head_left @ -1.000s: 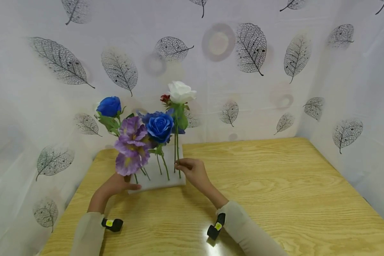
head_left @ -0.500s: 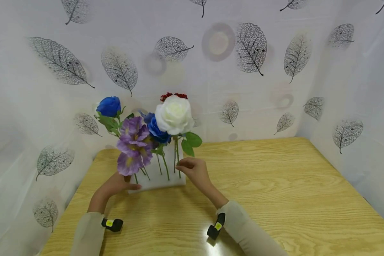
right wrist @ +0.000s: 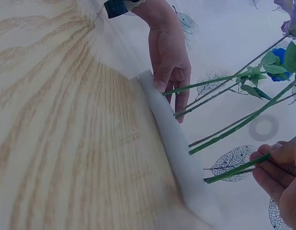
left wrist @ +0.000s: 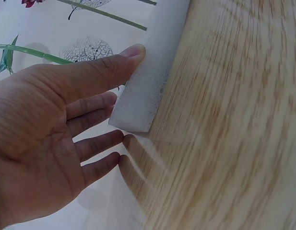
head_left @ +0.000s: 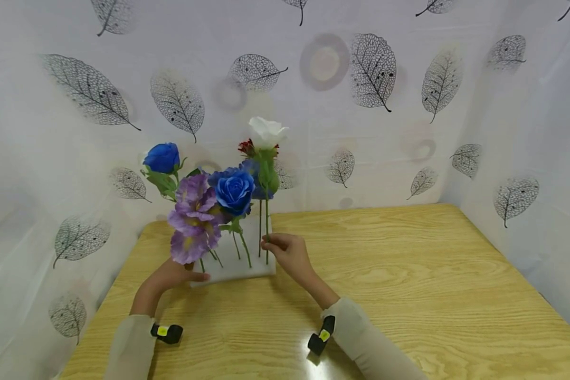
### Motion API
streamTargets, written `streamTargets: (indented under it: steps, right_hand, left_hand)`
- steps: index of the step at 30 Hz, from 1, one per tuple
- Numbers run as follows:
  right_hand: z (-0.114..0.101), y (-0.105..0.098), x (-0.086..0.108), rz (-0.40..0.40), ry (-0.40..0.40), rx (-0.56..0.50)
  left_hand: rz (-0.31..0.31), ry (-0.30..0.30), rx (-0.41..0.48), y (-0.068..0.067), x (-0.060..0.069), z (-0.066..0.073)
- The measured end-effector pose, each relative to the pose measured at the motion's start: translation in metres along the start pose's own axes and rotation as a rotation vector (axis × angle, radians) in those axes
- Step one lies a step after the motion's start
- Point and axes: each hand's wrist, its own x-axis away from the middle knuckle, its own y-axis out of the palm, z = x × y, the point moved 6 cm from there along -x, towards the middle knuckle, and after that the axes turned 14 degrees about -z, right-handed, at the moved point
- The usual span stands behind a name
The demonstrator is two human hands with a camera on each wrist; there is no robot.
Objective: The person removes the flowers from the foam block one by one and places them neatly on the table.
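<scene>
- Fingertips of my right hand (head_left: 290,257) pinch a green stem (head_left: 267,214) against the thumb, no gap beyond the stem's width; its white rose (head_left: 267,133) sits well above my grip.
- Stem's lower end meets the white foam slab (head_left: 234,271) just below my fingers; I hold it low and near upright, probably to steady it without bending.
- My left hand (head_left: 170,275): thumb rests on the slab's near left corner, other fingers fairly straight, spread at its edge, likely bracing; can't tell if any reach underneath.
- More stems stand between my hands: purple flower (head_left: 195,224) by the left, blue rose (head_left: 235,194) mid-slab, presumably spaced for room.
- Red flower (head_left: 247,148) behind the white rose.
- Wood-grain table (head_left: 408,274) under, leaf-print cloth (head_left: 309,124) behind.
</scene>
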Motion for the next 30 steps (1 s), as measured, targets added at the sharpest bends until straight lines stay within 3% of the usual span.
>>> streamTargets:
  steps: [7, 15, 25, 30]
  right_hand:
    - [-0.005, -0.003, -0.003, 0.01, -0.018, -0.038]
    - [-0.008, -0.012, -0.003, 0.034, 0.014, -0.057]
    - [-0.017, -0.039, -0.002, 0.073, 0.076, -0.014]
    - [-0.018, -0.051, 0.006, 0.06, 0.072, 0.015]
  left_hand:
    - [0.003, 0.006, -0.015, -0.001, 0.0, 0.001]
    - [-0.014, 0.0, 0.002, 0.001, 0.0, 0.0]
    - [0.005, 0.049, -0.022, -0.002, -0.001, 0.003]
    - [0.005, 0.037, -0.024, -0.001, 0.0, 0.002]
